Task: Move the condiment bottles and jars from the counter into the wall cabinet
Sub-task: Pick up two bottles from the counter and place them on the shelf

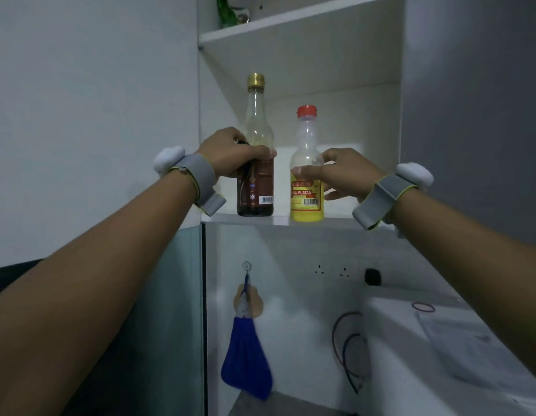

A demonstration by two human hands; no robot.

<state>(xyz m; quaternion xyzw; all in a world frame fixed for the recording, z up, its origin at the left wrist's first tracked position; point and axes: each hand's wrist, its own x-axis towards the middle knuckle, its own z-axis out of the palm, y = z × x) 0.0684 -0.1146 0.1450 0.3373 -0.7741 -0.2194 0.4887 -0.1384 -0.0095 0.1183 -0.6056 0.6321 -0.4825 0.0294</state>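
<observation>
- Your left hand (230, 153) is wrapped tight around the tall glass bottle (256, 157) with the gold cap and dark sauce.
- That bottle stands upright at the front edge of the lower cabinet shelf (338, 221).
- Your right hand (344, 172) pinches the small yellow bottle (307, 181) with the red cap, thumb in front.
- The yellow bottle stands on the same shelf, just beside the dark one; they may not touch.
- Something green (226, 12) sits on the shelf above, too dim to name.

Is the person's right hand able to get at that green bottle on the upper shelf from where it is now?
Probably not right away. The right hand is busy on the yellow bottle, and the green bottle stands one shelf higher at the far left, beyond the dark bottle.
</observation>
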